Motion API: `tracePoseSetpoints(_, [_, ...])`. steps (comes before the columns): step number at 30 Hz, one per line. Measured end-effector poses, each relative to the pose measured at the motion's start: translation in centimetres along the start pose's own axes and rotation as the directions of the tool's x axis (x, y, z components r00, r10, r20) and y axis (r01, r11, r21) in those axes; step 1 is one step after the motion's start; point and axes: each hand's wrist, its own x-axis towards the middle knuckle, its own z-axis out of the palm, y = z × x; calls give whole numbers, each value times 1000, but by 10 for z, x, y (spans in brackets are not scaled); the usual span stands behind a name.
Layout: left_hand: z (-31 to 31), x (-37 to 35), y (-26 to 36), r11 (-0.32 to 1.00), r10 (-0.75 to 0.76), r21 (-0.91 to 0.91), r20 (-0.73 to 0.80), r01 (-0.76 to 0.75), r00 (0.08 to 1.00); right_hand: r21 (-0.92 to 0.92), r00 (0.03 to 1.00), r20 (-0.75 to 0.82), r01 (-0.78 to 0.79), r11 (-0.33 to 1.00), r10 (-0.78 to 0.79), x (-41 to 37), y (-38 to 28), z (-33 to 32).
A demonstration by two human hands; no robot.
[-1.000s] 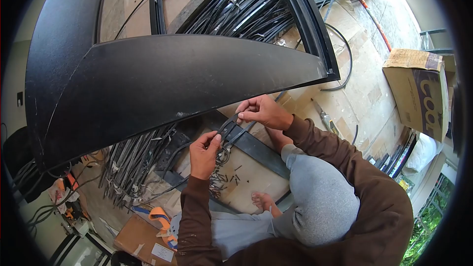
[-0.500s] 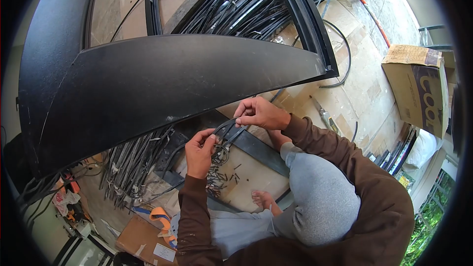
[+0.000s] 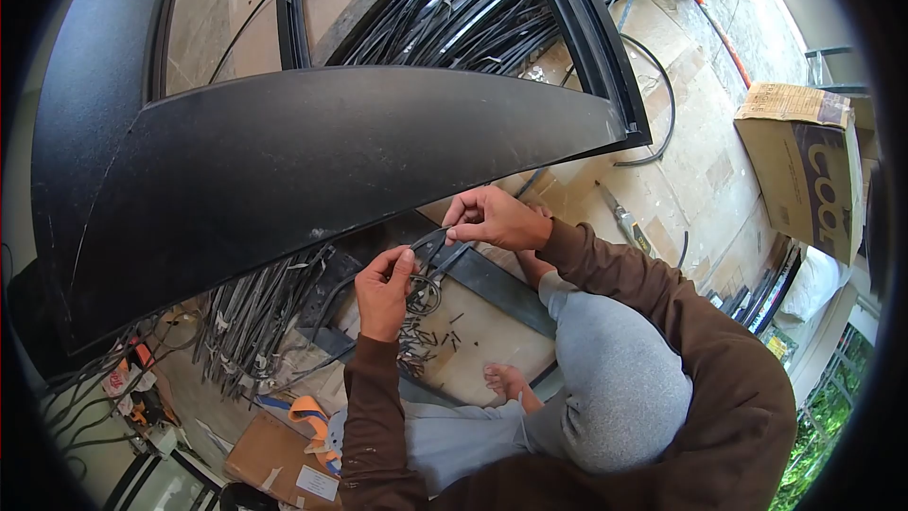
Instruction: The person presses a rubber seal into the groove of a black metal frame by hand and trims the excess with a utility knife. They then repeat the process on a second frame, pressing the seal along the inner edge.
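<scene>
A dark flexible strip (image 3: 430, 238) is stretched between my two hands, just below the edge of a large black panel (image 3: 331, 142). My left hand (image 3: 383, 295) pinches it between thumb and fingers. To the upper right, my right hand (image 3: 494, 219) pinches the strip's other part, fingers closed. Loops of dark strip (image 3: 426, 295) hang beside my left hand. Beneath my hands lies a dark frame (image 3: 497, 284), with small dark pieces (image 3: 416, 341) scattered on the floor inside it.
Bundles of black strips lie at the left (image 3: 251, 322) and inside a black frame (image 3: 605, 66) at the top. A knife-like tool (image 3: 626, 222) rests on the floor at right, near a cardboard box (image 3: 799, 166). Another cardboard box (image 3: 274, 459) sits at lower left.
My right hand has shifted slightly to the left, nearer my left hand. The large black panel has moved slightly to the left and down at its left end.
</scene>
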Motion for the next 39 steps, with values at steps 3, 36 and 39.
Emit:
tracePoseSetpoints(3, [0, 0, -1, 999, 34, 31, -2, -34, 999, 13, 1000, -7, -10, 1000, 10, 0, -1, 0])
tracePoseSetpoints(36, [254, 112, -100, 438, 112, 799, 407, -412, 907, -631, 593, -751, -513, 582, -290, -228, 123, -94])
tracePoseSetpoints(39, [260, 116, -99, 382, 94, 828, 407, -411, 908, -499, 582, -799, -503, 706, -150, -203, 112, -69])
